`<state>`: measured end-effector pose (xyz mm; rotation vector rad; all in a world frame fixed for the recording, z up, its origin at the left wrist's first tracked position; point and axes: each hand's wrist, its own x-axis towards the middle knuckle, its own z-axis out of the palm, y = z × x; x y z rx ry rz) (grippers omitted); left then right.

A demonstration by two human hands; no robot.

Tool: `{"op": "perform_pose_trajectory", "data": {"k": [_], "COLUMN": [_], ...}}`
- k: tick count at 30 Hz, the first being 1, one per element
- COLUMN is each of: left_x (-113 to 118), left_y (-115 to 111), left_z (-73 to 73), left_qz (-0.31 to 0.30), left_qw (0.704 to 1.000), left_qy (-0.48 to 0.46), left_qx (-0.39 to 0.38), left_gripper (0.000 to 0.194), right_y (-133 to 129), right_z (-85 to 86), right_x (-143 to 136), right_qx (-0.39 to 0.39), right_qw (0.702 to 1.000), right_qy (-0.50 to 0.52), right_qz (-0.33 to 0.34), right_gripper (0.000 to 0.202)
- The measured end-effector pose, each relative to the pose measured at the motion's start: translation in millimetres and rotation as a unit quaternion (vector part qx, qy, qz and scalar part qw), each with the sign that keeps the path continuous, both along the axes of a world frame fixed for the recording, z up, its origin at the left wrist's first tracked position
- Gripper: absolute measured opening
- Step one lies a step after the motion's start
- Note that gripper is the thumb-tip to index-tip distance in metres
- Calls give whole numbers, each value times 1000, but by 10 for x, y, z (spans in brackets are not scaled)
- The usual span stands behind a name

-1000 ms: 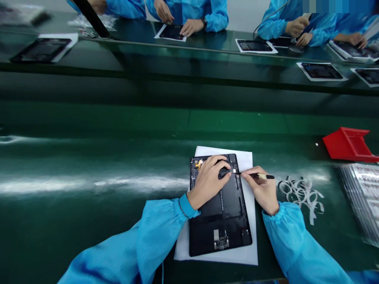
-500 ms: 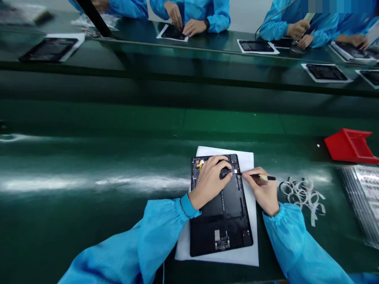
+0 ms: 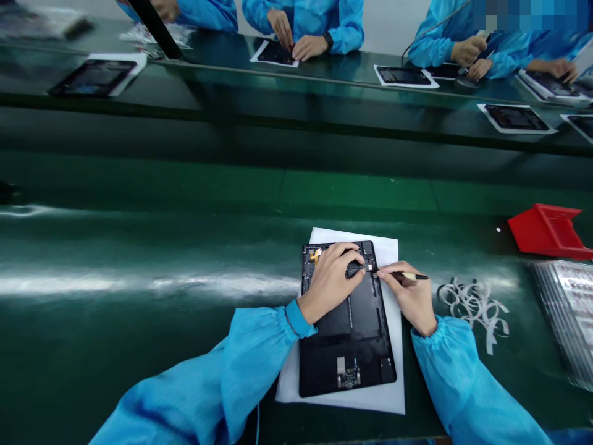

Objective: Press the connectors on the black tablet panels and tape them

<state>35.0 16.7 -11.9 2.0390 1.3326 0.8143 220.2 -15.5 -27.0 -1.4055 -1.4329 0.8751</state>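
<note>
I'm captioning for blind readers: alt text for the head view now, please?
A person's left hand rests on an opened black tablet-like device on white paper, while the right hand holds a slim tool near its edge. Curled white strips lie to the right.

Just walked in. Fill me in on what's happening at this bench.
A person in blue sleeves is working on an opened tablet-like device, lying on a white sheet. The left hand rests over its upper part; the right hand pinches a slim dark tool near its upper right edge. Curled white strips lie to the right. Across the bench, other people handle similar devices.
</note>
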Motion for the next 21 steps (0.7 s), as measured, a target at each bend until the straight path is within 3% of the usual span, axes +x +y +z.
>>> {"op": "perform_pose_trajectory", "data": {"k": [4, 7, 11, 14, 16, 18, 21], "left_x": [-121, -255, -333, -305, -285, -288, -344], "left_y": [-9, -51, -91, -97, -142, -276, -678], "left_z": [58, 92, 42, 24, 89, 226, 494], "left_qz": [-23, 8, 21, 13, 18, 29, 32], "left_qw": [1000, 998, 995, 997, 999, 999, 989], "left_qy": [-9, 45, 96, 79, 37, -17, -81], "left_qx": [19, 40, 23, 5, 9, 41, 122], "left_gripper": [11, 12, 11, 4, 6, 6, 5], "right_y": [16, 24, 17, -9, -72, -205, -535], "right_z": [14, 17, 3, 48, 132, 244, 393], "right_x": [3, -4, -13, -27, -59, -123, -257], "right_qx": [18, 17, -5, 33, 73, 78, 59], "right_qw": [998, 992, 986, 986, 988, 995, 990], "right_qy": [34, 90, 136, 130, 87, 42, -29], "right_qz": [-41, -91, -94, -100, -100, -54, 121], "right_gripper": [13, 20, 33, 44, 41, 35, 32]}}
